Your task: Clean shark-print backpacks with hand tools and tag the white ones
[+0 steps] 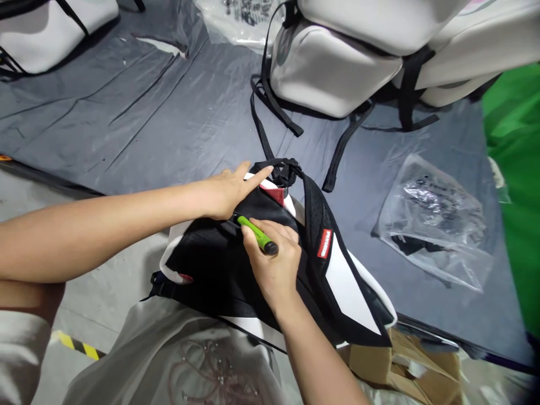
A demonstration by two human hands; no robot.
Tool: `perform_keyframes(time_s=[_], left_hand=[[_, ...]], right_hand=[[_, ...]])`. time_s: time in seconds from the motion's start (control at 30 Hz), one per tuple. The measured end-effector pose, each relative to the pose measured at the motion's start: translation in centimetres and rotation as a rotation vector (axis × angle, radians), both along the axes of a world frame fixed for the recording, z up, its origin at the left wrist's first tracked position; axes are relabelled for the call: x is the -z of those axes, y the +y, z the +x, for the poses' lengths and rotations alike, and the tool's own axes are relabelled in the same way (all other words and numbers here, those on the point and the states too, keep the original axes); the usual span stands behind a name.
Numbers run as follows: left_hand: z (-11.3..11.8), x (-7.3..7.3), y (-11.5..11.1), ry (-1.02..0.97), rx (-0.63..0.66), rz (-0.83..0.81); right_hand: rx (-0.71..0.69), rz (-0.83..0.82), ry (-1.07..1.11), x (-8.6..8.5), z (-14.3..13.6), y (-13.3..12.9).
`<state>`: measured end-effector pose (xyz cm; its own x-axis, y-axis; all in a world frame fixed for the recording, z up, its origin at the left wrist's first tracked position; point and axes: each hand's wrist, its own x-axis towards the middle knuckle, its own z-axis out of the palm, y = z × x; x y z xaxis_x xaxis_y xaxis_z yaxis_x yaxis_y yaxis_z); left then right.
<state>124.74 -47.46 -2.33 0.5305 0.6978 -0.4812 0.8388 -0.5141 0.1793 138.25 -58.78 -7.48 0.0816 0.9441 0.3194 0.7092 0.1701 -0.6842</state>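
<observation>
A black and white backpack (pixel 219 259) lies at the near edge of the table, partly over my lap. Its padded strap (pixel 316 214) carries a small red label. My left hand (pixel 230 191) presses flat on the upper part of the bag, fingers stretched and spread toward the knotted black webbing at its top. In my right hand (pixel 274 253) is a bright green marker pen (pixel 256 232) with a dark end, tilted so that its far tip meets the black fabric just below my left palm. My left hand hides part of the bag there.
Several white bags (pixel 337 73) with dangling black straps stand at the back right. Another white bag (pixel 54 34) is at the far left. A clear plastic bag (pixel 434 219) with dark contents lies on the grey covered table (pixel 169 124). An opened cardboard box (pixel 405 360) is below the edge.
</observation>
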Motion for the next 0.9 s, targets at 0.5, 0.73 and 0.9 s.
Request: perform_keyframes(time_s=[0.5, 0.73, 0.9], left_hand=[[0.0, -0.1, -0.1, -0.023, -0.003, 0.006], [-0.1, -0.1, -0.2, -0.023, -0.007, 0.006], [-0.2, -0.1, -0.2, -0.042, -0.006, 0.002]], right_hand=[[-0.198, -0.148, 0.078, -1.1, 1.2, 0.3], [-0.196, -0.187, 0.105, -1.2, 1.2, 0.4], [-0.184, -0.191, 0.081, -1.5, 1.2, 0.5]])
